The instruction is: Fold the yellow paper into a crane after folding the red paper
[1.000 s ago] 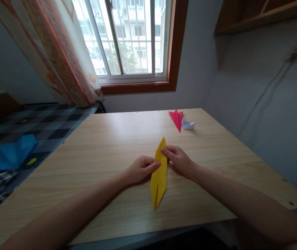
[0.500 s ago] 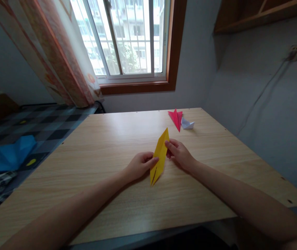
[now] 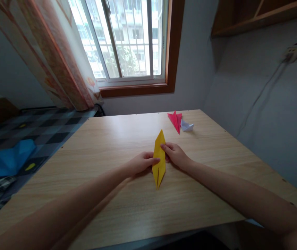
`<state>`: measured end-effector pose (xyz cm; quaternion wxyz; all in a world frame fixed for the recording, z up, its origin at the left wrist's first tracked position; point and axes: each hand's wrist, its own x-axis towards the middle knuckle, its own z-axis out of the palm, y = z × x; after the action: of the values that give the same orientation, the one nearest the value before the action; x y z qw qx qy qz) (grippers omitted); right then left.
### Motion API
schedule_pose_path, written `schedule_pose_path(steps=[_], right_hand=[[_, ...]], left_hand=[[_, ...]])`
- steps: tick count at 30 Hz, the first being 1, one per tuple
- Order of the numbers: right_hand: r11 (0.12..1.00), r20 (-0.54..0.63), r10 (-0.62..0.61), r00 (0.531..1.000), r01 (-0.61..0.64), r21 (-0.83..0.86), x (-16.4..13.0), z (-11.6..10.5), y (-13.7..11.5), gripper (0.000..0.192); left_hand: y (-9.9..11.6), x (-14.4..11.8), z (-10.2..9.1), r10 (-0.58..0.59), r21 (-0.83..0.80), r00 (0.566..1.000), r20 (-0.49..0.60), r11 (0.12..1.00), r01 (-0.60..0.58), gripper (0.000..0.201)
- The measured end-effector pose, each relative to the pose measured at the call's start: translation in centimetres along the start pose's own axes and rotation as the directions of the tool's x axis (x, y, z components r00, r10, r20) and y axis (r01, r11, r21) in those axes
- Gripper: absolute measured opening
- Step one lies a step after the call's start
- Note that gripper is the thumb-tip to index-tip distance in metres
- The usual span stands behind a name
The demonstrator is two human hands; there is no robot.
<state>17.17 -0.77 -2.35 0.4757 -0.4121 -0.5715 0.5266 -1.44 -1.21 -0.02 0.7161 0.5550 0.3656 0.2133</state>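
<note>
Between my two hands is a folded piece of yellow paper (image 3: 159, 170), long and diamond-like, with a pointed top and a slit running up from its lower tip. My left hand (image 3: 141, 163) grips its left edge, thumb lying across the front and fingers behind. On the other side, my right hand (image 3: 176, 155) pinches the right edge a little higher up, thumb in front. Fingers behind the paper are mostly hidden. The paper is held upright over the wooden table (image 3: 107, 139).
Toward the far right of the table lie a red paper plane (image 3: 175, 121) and a white paper boat (image 3: 187, 126), side by side. Left of the table is a bed with a checked cover (image 3: 60, 128), bearing a blue folded paper (image 3: 9, 158). A window (image 3: 127, 41) stands beyond.
The yellow paper has turned from leaning right to nearly upright, its top moving left. My right hand has shifted slightly left with it. Both hands keep their hold.
</note>
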Motion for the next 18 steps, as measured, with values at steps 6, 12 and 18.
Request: schedule_pose_path(steps=[6,12,18], right_hand=[[0.990,-0.050,0.104,0.993,-0.099,0.101,1.9,-0.5,0.6,0.052],[0.990,-0.072,0.049,0.996,-0.039,0.139,2.4,-0.9,0.8,0.050],[0.999,0.044,-0.030,0.999,0.029,0.028,1.5,-1.1,0.9,0.046]], left_hand=[[0.3,2.3,0.4,-0.010,-0.093,1.000,-0.029,0.996,0.007,0.044],[-0.8,3.6,1.3,0.226,-0.159,0.954,-0.197,0.953,-0.259,0.046],[-0.3,2.7,1.9,0.313,0.003,0.907,-0.280,0.946,-0.326,0.042]])
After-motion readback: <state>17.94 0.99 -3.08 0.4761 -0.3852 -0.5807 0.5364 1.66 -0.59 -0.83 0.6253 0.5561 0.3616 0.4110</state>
